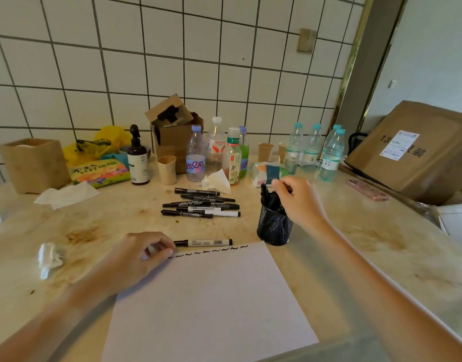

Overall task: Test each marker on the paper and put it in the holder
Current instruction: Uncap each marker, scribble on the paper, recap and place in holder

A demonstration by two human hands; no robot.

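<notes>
My left hand pinches marker at paper top edge; right hand, fingers curled among markers in holder, two o'clock of paper.

My left hand lies knuckles up near the table's middle, fingertips pinched together. My right hand reaches farther toward the back edge, fingers curled downward, forearm stretched out long.

Marker tips behind right hand — grasp unclear
</notes>
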